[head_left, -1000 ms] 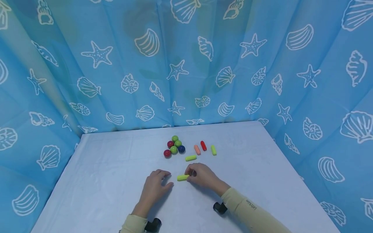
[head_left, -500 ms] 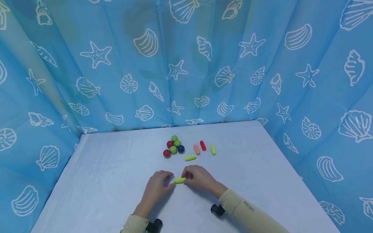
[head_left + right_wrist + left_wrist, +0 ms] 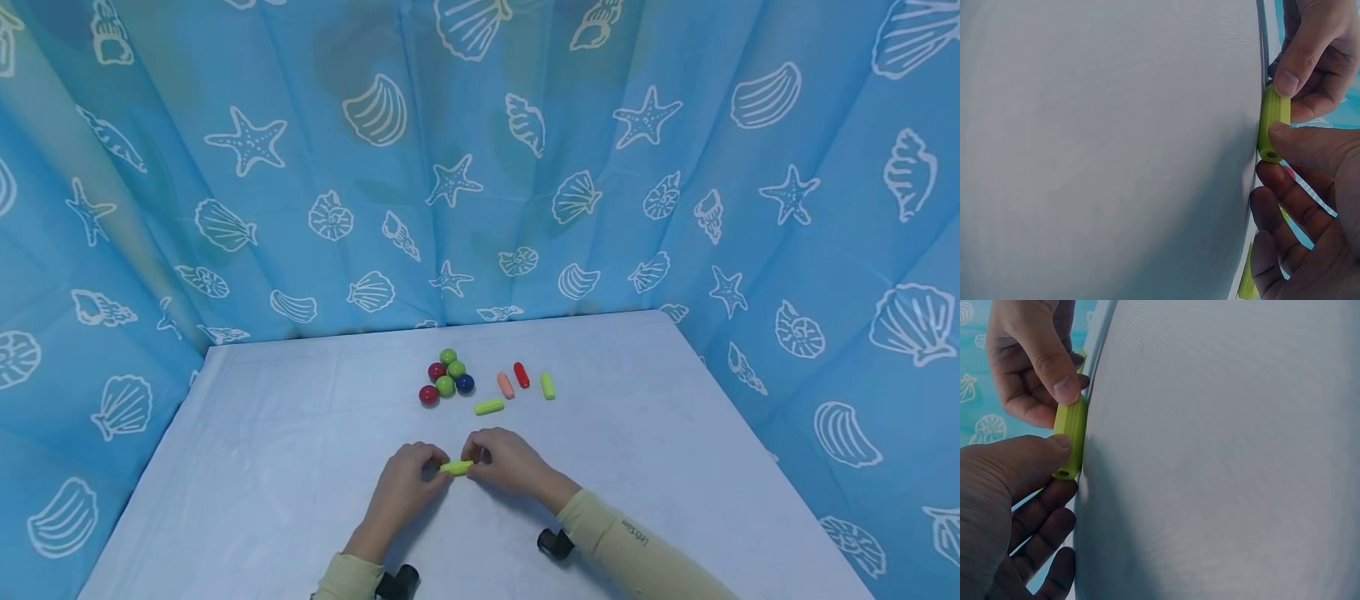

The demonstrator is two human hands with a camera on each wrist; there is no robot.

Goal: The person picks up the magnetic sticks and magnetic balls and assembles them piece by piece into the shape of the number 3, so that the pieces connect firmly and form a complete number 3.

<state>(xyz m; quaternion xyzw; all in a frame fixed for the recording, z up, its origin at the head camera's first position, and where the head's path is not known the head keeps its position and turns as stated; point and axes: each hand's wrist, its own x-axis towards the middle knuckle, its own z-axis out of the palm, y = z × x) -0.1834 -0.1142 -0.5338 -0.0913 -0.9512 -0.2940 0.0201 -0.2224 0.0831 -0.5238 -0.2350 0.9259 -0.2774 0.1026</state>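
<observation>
Low in the head view, a yellow-green ribbed cylinder (image 3: 456,468) lies crosswise between my two hands. My left hand (image 3: 405,485) pinches its left end between thumb and fingers. On the other end, the thumb and fingertips of my right hand (image 3: 513,467) grip it. Seen up close in the left wrist view, the cylinder (image 3: 1072,428) has lengthwise grooves and a small dark hole in its near end. A similar hole shows in the right wrist view on the other end of the cylinder (image 3: 1272,119). My fingertips hide parts of both ends.
Behind the hands lies a second yellow-green cylinder (image 3: 490,407). Farther back are an orange one (image 3: 506,385), a red one (image 3: 521,374) and another yellow-green one (image 3: 547,386). Several glossy balls, green (image 3: 446,385), dark red (image 3: 428,395) and blue (image 3: 465,383), cluster left of them on the white tabletop (image 3: 300,417).
My right hand has moved left and slightly nearer with the cylinder. My left hand, apart from it one second ago, now pinches its left end. The other pieces have stayed put.
</observation>
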